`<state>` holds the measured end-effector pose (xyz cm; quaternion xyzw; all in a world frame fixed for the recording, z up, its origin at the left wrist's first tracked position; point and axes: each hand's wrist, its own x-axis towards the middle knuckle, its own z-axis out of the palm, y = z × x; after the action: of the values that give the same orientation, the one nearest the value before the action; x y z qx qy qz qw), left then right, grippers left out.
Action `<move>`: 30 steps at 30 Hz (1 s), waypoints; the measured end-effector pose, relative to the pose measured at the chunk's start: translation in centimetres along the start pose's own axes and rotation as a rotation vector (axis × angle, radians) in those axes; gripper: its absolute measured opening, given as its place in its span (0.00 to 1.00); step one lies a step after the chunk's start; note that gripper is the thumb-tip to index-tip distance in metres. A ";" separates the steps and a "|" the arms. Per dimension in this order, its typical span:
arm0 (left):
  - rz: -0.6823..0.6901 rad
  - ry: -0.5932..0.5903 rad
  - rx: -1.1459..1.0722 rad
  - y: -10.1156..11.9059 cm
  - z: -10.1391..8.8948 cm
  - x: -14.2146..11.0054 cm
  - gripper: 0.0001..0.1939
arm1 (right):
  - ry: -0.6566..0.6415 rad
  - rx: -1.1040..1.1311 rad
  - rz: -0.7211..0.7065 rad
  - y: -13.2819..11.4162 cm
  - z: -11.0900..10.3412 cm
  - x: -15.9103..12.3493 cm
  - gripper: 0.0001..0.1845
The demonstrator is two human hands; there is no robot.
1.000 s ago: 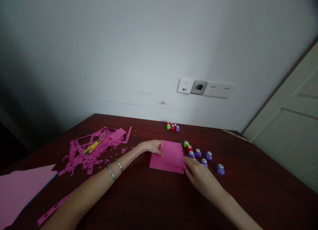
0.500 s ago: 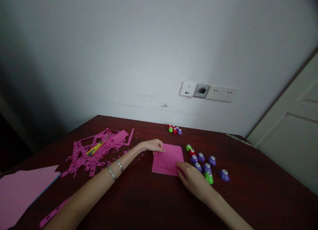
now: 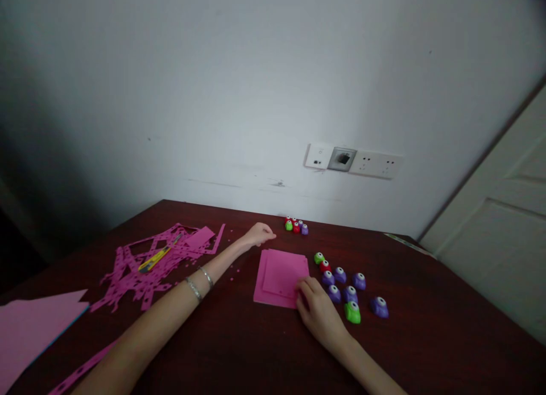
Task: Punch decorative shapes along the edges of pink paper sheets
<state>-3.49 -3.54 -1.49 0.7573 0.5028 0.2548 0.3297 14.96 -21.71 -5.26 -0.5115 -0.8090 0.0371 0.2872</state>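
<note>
A small stack of pink square paper sheets (image 3: 279, 273) lies on the dark table, a smaller sheet on top of larger ones. At its near right corner, my right hand (image 3: 318, 310) has its fingertips on the paper and its thumb by the edge, gripping it. My left hand (image 3: 258, 235), with two silver bangles on the forearm, hovers just beyond the stack's far left edge. Its fingers are curled together, and anything between them is too small to make out. Right of the stack stand several eye-topped craft punches in purple (image 3: 359, 281), green (image 3: 352, 312) and red (image 3: 325, 266).
Pink punched scraps (image 3: 128, 275) are heaped at the left, with a yellow utility knife (image 3: 160, 256) on top. Larger pink sheets (image 3: 38, 327) lie at the near left. More small punches (image 3: 296, 227) stand near the wall, below the sockets (image 3: 375, 163).
My left hand has left the stack's far left corner and moved up and slightly left. My right hand stays at the near right corner. The whole view has shifted slightly.
</note>
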 end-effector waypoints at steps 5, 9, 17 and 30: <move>0.034 0.169 0.133 0.5 1.9 5.0 0.09 | 0.011 0.033 0.026 0.3 -0.1 0.1 0.10; 0.012 0.208 0.246 0.6 3.4 7.7 0.17 | 0.019 0.063 0.033 0.5 -0.2 0.2 0.10; 0.013 0.177 0.377 0.5 4.5 9.7 0.24 | 0.014 0.092 0.045 0.5 -0.5 0.3 0.10; -0.024 0.154 0.352 0.8 5.6 9.8 0.18 | 0.026 0.076 0.051 0.7 -0.4 0.4 0.09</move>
<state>4.54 3.95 -3.98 0.7757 0.5722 0.2159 0.1556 15.61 -21.16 -5.01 -0.5211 -0.7900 0.0685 0.3158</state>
